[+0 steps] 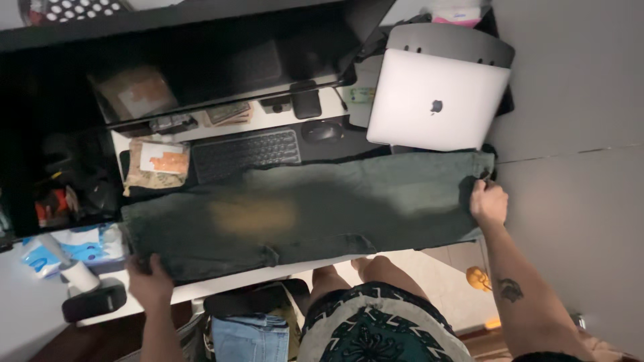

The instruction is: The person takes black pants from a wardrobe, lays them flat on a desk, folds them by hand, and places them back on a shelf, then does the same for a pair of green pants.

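A pair of dark green trousers (315, 211) lies stretched flat along the front edge of the white desk (221, 281), reaching nearly from one end to the other. The left hand (149, 280) grips the garment at the desk's front left corner, its fingers (142, 263) curled over the edge of the cloth. The right hand (488, 202) holds the opposite end near the desk's right edge, with the fingers (481, 184) pinched closed on a fold of fabric. A paler, faded patch shows on the cloth left of its middle; whether it is wear or just glare is hard to say in this dim view.

Behind the trousers, toward the back of the desk, a black keyboard (245, 154) sits partly touching the cloth's far edge, and a black mouse (323, 131) rests just beside it on the right. A closed silver laptop (436, 100) stands on a grey stand (449, 41) at the back right corner. A dark monitor (201, 64) spans the back left. A brown paper packet (157, 164) lies to the left of the keyboard, near the desk's left edge.

Beyond the left edge sit a white roll (82, 275) and blue-and-white packets (80, 245). Under the front edge, folded blue jeans (249, 335) rest on a chair, and the person's patterned shorts (376, 328) and bare knees are visible below.
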